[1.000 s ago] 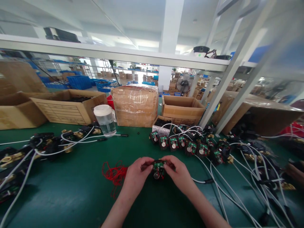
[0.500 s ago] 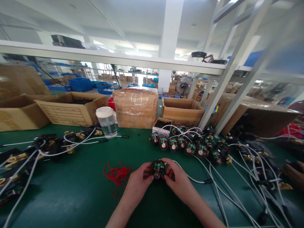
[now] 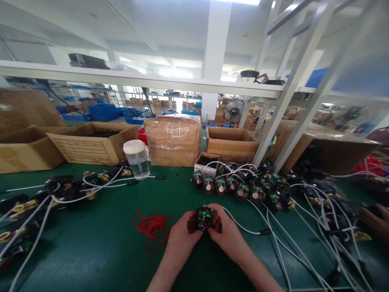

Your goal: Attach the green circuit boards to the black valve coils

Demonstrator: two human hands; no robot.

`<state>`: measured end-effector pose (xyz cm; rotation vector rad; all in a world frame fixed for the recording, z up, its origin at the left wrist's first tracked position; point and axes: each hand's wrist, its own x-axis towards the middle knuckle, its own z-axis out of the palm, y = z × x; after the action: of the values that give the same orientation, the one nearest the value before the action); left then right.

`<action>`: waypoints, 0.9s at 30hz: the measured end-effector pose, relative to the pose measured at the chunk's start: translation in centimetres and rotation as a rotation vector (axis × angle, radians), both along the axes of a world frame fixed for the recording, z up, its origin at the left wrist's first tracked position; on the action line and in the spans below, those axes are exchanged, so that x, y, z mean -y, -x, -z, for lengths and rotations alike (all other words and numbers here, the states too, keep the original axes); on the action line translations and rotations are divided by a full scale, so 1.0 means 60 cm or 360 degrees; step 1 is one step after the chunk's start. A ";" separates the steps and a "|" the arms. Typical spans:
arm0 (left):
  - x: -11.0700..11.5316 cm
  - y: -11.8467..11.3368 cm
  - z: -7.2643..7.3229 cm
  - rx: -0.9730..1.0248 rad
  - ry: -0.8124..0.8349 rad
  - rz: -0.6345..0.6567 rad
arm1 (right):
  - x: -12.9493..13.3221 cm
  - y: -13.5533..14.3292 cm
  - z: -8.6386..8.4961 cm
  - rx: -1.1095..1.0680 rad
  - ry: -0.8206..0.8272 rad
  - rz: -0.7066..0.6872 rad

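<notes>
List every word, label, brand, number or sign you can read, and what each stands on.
Nothing can be read.
Open carton just left of the clear jug: printed lines and marks, too small.
White strip beside the jug: dark marks, too blurred.
Held circuit-board module: no legible marking.

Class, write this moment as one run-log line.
left hand: holding circuit-board unit | right hand: holding same unit | red wires: on green table, left of hands

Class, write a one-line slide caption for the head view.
Left hand and right hand hold a black device at a green table, beside tangled red wires.
</notes>
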<state>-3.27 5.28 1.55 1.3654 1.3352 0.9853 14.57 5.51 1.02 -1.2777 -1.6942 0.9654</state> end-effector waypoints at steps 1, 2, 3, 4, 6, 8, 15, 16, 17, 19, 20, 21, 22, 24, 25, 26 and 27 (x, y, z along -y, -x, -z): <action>0.001 -0.001 0.001 -0.0004 -0.0008 -0.0004 | 0.001 0.001 -0.002 -0.0015 -0.0001 0.0000; 0.002 -0.002 0.001 -0.0011 -0.0015 -0.0009 | 0.002 0.002 -0.004 -0.0026 -0.0001 -0.0003; 0.003 -0.004 0.001 -0.0021 -0.0021 -0.0016 | 0.003 0.003 -0.006 -0.0032 0.0002 -0.0006; 0.004 -0.006 0.001 -0.0034 -0.0026 -0.0024 | 0.004 0.004 -0.009 -0.0032 0.0008 -0.0008; 0.006 -0.010 0.000 -0.0073 -0.0033 -0.0055 | 0.006 0.006 -0.013 -0.0026 0.0024 -0.0006; 0.007 -0.015 -0.001 -0.0117 -0.0037 -0.0092 | 0.008 0.008 -0.017 -0.0010 0.0032 0.0002; 0.014 -0.019 -0.014 -0.0316 -0.0006 -0.0121 | 0.005 0.003 -0.021 0.0066 -0.0013 -0.0036; 0.015 -0.017 -0.013 -0.0304 0.0002 -0.0109 | 0.004 0.002 -0.021 0.0077 -0.0026 -0.0054; 0.015 -0.015 -0.011 -0.0267 0.0009 -0.0091 | 0.003 0.000 -0.021 0.0088 -0.0038 -0.0068; 0.013 -0.010 0.000 -0.0133 0.0018 -0.0060 | 0.002 -0.004 -0.020 0.0121 -0.0048 -0.0096; 0.012 -0.008 0.008 -0.0048 0.0017 -0.0053 | 0.003 -0.005 -0.020 0.0147 -0.0050 -0.0109; 0.011 -0.006 0.016 0.0043 0.0011 -0.0050 | 0.003 -0.007 -0.020 0.0181 -0.0057 -0.0118; 0.009 -0.004 0.025 0.0132 0.0004 -0.0053 | 0.004 -0.010 -0.022 0.0224 -0.0066 -0.0131; 0.008 -0.002 0.040 0.0266 -0.0007 -0.0078 | 0.002 -0.018 -0.031 0.0333 -0.0040 -0.0197; 0.007 -0.002 0.045 0.0307 -0.0011 -0.0091 | -0.003 -0.023 -0.041 0.0384 0.0002 -0.0256; 0.007 -0.001 0.050 0.0329 -0.0011 -0.0103 | -0.010 -0.029 -0.054 0.0428 0.0049 -0.0316; 0.007 -0.001 0.053 0.0335 -0.0008 -0.0109 | -0.023 -0.035 -0.070 0.0473 0.0071 -0.0352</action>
<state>-3.24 4.86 -1.65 1.1903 1.2279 1.1459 16.66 6.89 5.23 -1.3343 -2.0888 0.9813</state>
